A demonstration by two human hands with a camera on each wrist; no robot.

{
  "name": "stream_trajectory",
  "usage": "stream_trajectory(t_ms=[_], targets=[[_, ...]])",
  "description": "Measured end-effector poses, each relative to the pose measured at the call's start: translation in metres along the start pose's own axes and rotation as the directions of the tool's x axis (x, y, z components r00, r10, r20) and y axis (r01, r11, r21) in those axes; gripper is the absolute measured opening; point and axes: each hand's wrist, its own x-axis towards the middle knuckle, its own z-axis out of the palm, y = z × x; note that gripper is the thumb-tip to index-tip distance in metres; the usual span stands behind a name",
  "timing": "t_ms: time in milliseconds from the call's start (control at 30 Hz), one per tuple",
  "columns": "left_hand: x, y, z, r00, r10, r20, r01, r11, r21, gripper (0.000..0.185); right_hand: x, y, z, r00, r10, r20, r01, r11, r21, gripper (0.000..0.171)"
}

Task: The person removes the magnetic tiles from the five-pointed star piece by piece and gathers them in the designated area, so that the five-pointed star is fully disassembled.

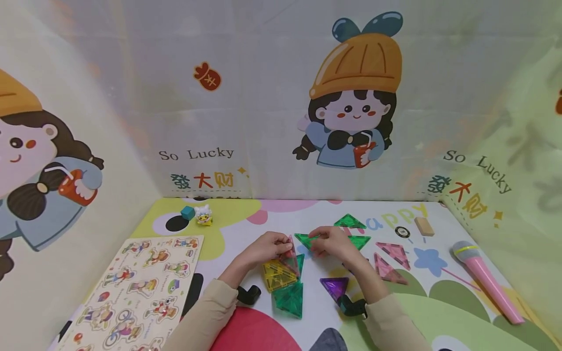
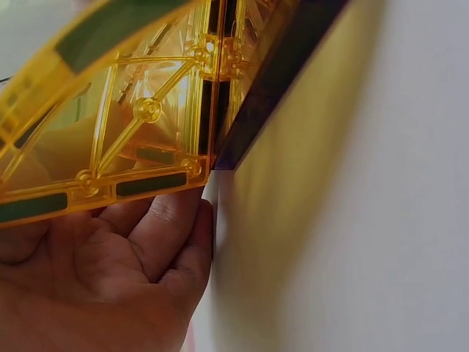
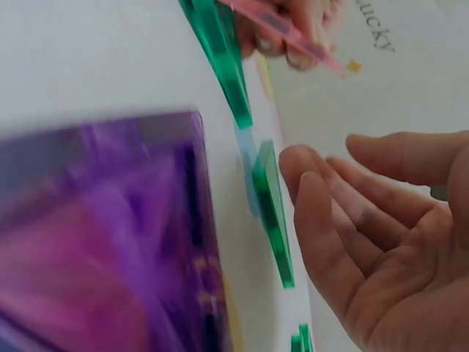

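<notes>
left hand: I am pinching a pink triangle tile by its upper edge, fingers curled round it, holding it upright against the yellow square tile; in the left wrist view my palm is sitting just under the yellow tile's frame
right hand: I am bringing it to the green triangle tile, fingertips at the tile's edge; in the right wrist view my fingers are lying straight and relaxed beside the green edge, so I am judging it as touching, not gripping
where the tiles are: the half-built cluster is standing on the play mat between my 2 wrists, with a second green triangle lying flat at its near side and a purple triangle just beside my right forearm
loose spares: 2 pink triangles and more green ones are lying flat to the right, apart from the cluster
how they are likely handling: light, stiff clear plastic with smooth, rather slippery faces; edges seem to be carrying dark strips, which I am taking for magnets, so a tile may snap across or tip the cluster over
where I am taking hold: by the thick rim near a corner, thumb and finger on opposite faces, keeping off the joining edge
others: a sticker board on the left, a pink microphone on the right
</notes>
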Motion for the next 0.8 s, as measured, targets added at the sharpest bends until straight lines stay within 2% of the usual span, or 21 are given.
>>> stream_trajectory(t_ms=[167, 333, 500, 800], targets=[[0.002, -0.002, 0.000, 1.000, -0.006, -0.019, 0.007, 1.000, 0.024, 0.024, -0.002, -0.002, 0.009, 0.997, -0.034, 0.071, 0.033, 0.999, 0.013, 0.023], [0.002, -0.002, 0.001, 0.999, -0.008, -0.031, 0.009, 0.999, 0.041, 0.024, -0.002, -0.005, 0.020, 0.997, -0.062, 0.035, 0.062, 0.998, 0.011, 0.019], [0.001, -0.001, 0.003, 1.000, 0.002, -0.009, -0.002, 0.999, 0.043, 0.024, 0.001, -0.008, 0.030, 0.999, -0.050, -0.012, 0.051, 0.997, 0.052, 0.018], [0.000, 0.003, 0.007, 0.999, 0.011, 0.048, -0.013, 0.999, 0.051, 0.025, 0.001, -0.009, 0.032, 0.999, -0.049, 0.006, 0.048, 0.997, 0.068, 0.016]])
